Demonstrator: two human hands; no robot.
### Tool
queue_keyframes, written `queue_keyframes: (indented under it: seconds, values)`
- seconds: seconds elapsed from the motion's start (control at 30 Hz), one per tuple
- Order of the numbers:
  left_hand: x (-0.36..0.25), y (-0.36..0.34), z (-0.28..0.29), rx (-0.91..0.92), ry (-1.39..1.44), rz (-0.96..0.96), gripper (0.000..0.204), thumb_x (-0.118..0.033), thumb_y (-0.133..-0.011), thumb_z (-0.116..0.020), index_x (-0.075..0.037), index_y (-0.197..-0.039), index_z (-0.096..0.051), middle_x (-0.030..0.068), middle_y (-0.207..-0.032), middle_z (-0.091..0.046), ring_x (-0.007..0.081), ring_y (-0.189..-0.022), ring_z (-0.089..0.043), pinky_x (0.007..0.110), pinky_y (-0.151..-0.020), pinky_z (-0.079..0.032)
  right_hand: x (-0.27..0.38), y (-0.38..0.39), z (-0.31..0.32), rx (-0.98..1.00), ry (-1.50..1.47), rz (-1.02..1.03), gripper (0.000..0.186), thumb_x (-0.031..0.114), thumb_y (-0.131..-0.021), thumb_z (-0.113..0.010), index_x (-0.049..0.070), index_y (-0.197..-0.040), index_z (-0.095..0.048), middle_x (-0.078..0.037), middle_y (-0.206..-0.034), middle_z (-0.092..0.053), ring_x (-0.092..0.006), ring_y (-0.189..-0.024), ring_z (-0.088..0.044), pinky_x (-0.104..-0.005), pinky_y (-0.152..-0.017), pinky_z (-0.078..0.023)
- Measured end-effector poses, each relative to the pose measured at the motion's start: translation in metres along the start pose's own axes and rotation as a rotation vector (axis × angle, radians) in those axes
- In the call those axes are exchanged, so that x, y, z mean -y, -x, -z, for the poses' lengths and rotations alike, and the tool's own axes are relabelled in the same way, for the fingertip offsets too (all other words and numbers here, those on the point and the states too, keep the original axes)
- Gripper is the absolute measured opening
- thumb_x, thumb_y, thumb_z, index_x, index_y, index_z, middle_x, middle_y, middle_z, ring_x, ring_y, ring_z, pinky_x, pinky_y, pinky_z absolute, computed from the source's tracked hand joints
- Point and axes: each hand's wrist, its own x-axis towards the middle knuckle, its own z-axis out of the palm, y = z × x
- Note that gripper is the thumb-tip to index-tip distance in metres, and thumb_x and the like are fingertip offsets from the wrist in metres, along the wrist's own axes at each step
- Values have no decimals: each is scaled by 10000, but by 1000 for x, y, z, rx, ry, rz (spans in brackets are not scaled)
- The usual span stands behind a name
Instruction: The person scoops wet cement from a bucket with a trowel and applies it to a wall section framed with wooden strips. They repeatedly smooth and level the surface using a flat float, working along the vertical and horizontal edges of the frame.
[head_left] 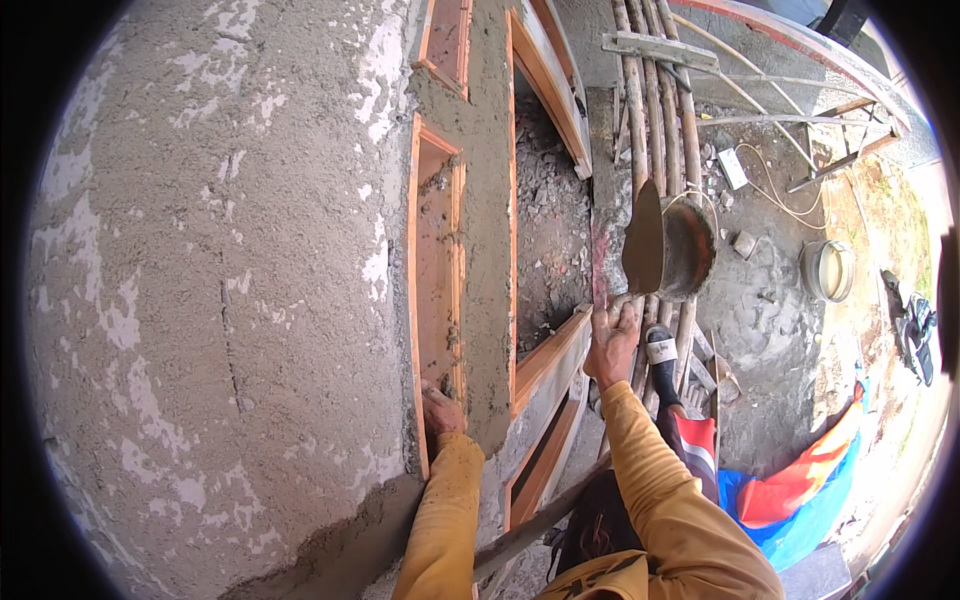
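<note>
My right hand (pixel 617 335) grips a steel trowel (pixel 643 240), its broad blade raised beside a mortar-stained bucket (pixel 688 250) on the bamboo poles. My left hand (pixel 440 408) reaches into the lower part of a narrow wooden frame (pixel 456 260) set in rough plaster (pixel 485 220); its fingers are curled, and what they hold is hard to make out. Bits of grey mortar cling to that frame. Right of it, a larger wooden-framed opening (pixel 550 350) has angled panels and shows rubble inside.
Bamboo poles (pixel 640 120) form a narrow platform, with my sandalled foot (pixel 662 350) on them. A rough plastered wall (pixel 220 250) fills the left. Below right lie a round container (pixel 826 268), cables, a white board (pixel 731 168), dark cloth (pixel 912 325) and coloured sheeting (pixel 790 480). Metal supports (pixel 840 165) stand upper right.
</note>
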Motion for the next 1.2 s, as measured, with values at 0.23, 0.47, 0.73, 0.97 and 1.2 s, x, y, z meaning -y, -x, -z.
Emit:
queue_keyframes:
  seconds: [0.23,0.47,0.73,0.97,1.2]
  values:
    - [-3,6,12,71,-74,-7,649,-461,-955,-261,80,-1299,-362,297,-1306,-395,405,-1207,-383,424,-1001,-313,22,82,54,853,244,-14,346,315,-797,-582,-9,-893,-511,-250,-787,-564,-397,-790,-580,-425,-693,-447]
    - [26,-7,-1,95,-142,-20,622,-441,-963,-274,95,-1245,-418,301,-1241,-457,404,-1151,-437,418,-947,-362,-13,37,165,597,372,-173,401,319,-767,-600,-53,-904,-540,-264,-795,-575,-378,-778,-586,-425,-703,-443]
    - [-20,0,7,125,-96,267,699,-508,-937,-304,63,-1342,-304,239,-1387,-317,372,-1260,-335,385,-1007,-333,-3,-161,159,302,629,-70,344,282,-754,-623,-36,-709,-499,-199,-622,-507,-311,-615,-538,-416,-600,-410]
    - [55,-43,-15,-40,-232,96,614,-432,-966,-242,43,-1346,-325,192,-1398,-342,326,-1273,-353,363,-1047,-289,-85,-331,81,388,893,206,377,294,-707,-637,12,-958,-632,-182,-1050,-589,-328,-1055,-501,-409,-919,-392]
    - [75,-71,-52,-763,-2989,-448,605,-443,-972,-176,-30,-1411,-218,128,-1471,-208,247,-1339,-243,345,-1082,-203,-225,-417,45,808,1158,243,400,396,-713,-623,136,-1014,-665,-93,-1205,-538,-330,-1142,-469,-423,-999,-336]
